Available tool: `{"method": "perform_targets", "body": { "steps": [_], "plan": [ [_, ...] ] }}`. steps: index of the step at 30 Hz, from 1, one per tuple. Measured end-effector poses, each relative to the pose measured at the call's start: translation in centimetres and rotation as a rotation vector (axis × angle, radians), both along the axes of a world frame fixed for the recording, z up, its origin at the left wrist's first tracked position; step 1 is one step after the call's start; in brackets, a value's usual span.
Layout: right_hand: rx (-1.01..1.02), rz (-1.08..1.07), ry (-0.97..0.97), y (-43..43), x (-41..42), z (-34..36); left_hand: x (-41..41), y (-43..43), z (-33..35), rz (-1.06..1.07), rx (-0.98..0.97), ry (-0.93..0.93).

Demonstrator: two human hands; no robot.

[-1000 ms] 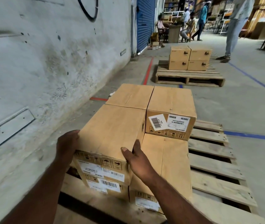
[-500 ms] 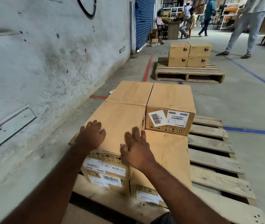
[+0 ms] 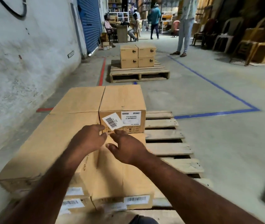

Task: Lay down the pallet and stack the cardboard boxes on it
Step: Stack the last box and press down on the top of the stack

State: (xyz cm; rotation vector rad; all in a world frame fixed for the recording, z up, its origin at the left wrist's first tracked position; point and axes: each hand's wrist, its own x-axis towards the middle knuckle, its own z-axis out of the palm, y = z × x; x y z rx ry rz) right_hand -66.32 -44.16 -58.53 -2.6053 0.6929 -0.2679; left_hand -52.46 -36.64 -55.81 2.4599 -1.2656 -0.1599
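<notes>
A wooden pallet [image 3: 169,148] lies flat on the concrete floor beside the wall. Several brown cardboard boxes are stacked on its left part. The near left box [image 3: 47,146] sits on top of a lower box with barcode labels. The far right box [image 3: 123,104] carries a white barcode label on its near face. A lower near right box [image 3: 128,183] lies in front of it. My left hand [image 3: 89,139] and my right hand [image 3: 126,147] hover close together above the boxes, fingers loose, holding nothing, fingertips near the labelled box's lower edge.
The grey wall [image 3: 23,62] runs along the left. A second pallet [image 3: 138,73] with several boxes stands ahead. A person [image 3: 185,25] stands at the blue floor line [image 3: 216,85]; others are farther back. Chairs [image 3: 235,38] line the right side.
Both hands let go of the near left box, moved forward and to the right over it, and now hover near the labelled box. The camera has tilted up.
</notes>
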Motion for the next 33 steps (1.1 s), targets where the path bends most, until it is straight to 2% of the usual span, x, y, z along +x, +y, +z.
{"method": "perform_targets", "body": {
  "steps": [5,9,15,18,22,27,33],
  "plan": [
    [-0.101,-0.294,0.032,-5.8,-9.8,2.7,-8.6,-7.8,2.1,-0.227,-0.014,-0.119],
    [-0.138,-0.577,0.085,-9.2,-21.2,4.4,-17.2,-12.7,3.4,-0.408,-0.041,-0.098],
    [-0.057,-1.081,0.104,-12.9,-41.6,2.8,-33.3,-20.7,3.1,-0.713,0.025,-0.15],
    [0.071,-1.352,0.071,-13.8,-52.1,-0.3,-41.8,-24.5,2.3,-0.838,0.076,-0.189],
    [0.209,-1.597,0.005,-14.6,-63.6,-6.4,-51.8,-29.3,-2.5,-0.949,0.125,-0.191],
    [0.395,-1.745,0.018,-15.2,-72.2,-14.2,-61.0,-32.4,-12.3,-1.048,0.247,-0.071],
    [0.493,-1.938,-0.213,-17.6,-77.8,-20.7,-68.5,-35.3,-21.2,-1.007,0.308,0.234]
  ]
}}
